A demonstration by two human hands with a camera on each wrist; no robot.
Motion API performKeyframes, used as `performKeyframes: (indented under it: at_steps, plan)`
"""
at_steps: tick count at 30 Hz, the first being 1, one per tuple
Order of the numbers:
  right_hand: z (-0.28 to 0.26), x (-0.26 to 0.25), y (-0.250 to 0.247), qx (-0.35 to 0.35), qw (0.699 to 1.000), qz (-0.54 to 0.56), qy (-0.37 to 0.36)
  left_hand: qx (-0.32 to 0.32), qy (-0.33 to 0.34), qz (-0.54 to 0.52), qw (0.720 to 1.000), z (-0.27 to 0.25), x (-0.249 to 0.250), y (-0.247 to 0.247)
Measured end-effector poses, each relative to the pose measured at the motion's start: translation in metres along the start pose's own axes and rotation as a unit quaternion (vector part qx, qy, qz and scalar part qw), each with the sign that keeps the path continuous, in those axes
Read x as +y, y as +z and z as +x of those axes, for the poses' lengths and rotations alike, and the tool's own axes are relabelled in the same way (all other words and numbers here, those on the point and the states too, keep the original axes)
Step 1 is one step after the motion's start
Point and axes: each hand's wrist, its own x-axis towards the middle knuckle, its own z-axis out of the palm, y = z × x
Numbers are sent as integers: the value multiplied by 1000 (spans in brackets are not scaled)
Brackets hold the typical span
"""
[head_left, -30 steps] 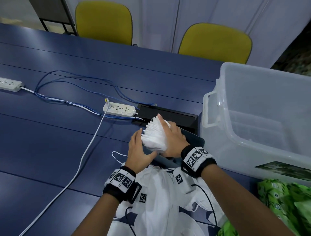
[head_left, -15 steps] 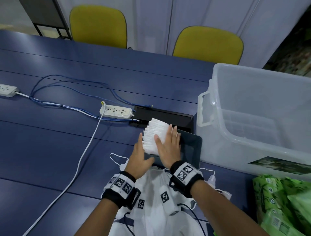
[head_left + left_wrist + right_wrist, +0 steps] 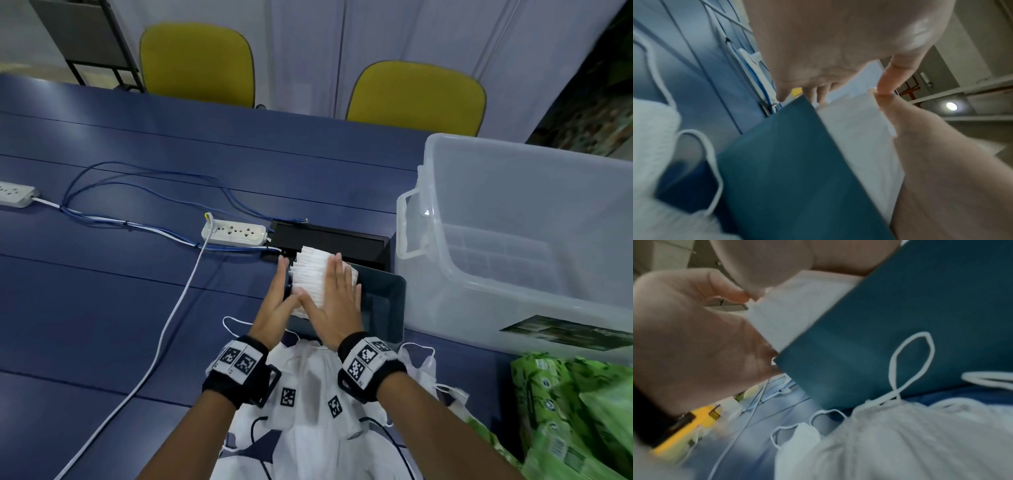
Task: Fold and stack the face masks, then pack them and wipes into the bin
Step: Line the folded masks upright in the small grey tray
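Loose masks (image 3: pixel 308 404): white heap with ear loops, lying on the table right under my wrists; one loop (image 3: pixel 910 360) rests against the near wall of the tray.
Wipes (image 3: pixel 565 411): green packs at my right, on the table in front of the bin.
Left hand (image 3: pixel 279 305): fingers straight and together, edge-on against the left side of the mask stack; nothing curled round it. Thumb tip meets my right thumb at the near corner of the stack.
Right hand (image 3: pixel 337 301): palm down, fingers straight and slightly spread, lying flat on top of the stack and pressing it; no grip.
Mask stack (image 3: pixel 313 274): folded white masks, fanned edges showing at the far end, sitting in the left part of the tray between my two hands. In the left wrist view the stack (image 3: pixel 857 129) stands above the tray wall.
Tray (image 3: pixel 383 305): dark teal, shallow, on the table just beside the bin; right part bare.
Bin (image 3: pixel 513 240): clear plastic with handle on its left end, at my right, label on its near wall. I cannot make out anything inside.
Black box (image 3: pixel 335 240): set in the table just behind the tray.
Power strip (image 3: pixel 234 233): white, left of the black box, white and blue cables running off left.
Second power strip (image 3: pixel 15 193): at far left edge.
Table (image 3: pixel 120 291): dark blue.
Chairs (image 3: pixel 197 65): two yellow ones at the far side.
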Motion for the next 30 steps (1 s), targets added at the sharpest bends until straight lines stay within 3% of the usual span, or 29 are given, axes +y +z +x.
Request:
performKeyframes:
  at_steps: [4, 7, 10, 12, 15, 19, 24, 27, 30]
  plan:
    - [11, -4, -4, -8, 998, 47, 31, -17, 0, 85, 996, 12, 15, 12]
    - [14, -2, -1, -9, 999, 51, 16, -12, -10, 70, 997, 11, 16, 15]
    - [13, -2, 0, 60, 983, 174, 20, 24, -40, -53, 998, 10, 26, 8]
    - [17, -3, -2, 119, 962, 241, 44, 27, -65, -38, 997, 15, 39, 4]
    - [20, -5, 1, 92, 982, 148, 70, 11, -79, -60, 995, 26, 42, 8]
    - [22, -9, 11, 71, 995, 26, 62, -19, -81, 7, 997, 40, 14, 6]
    - [26, -7, 10, 81, 994, 34, 57, -17, -61, 0, 998, 32, 33, 13]
    - [20, -6, 3, 80, 990, 103, 52, -10, -71, 9, 997, 40, 21, 7]
    - [16, -3, -5, 117, 984, 120, 68, -1, -83, 30, 996, 44, 19, 2]
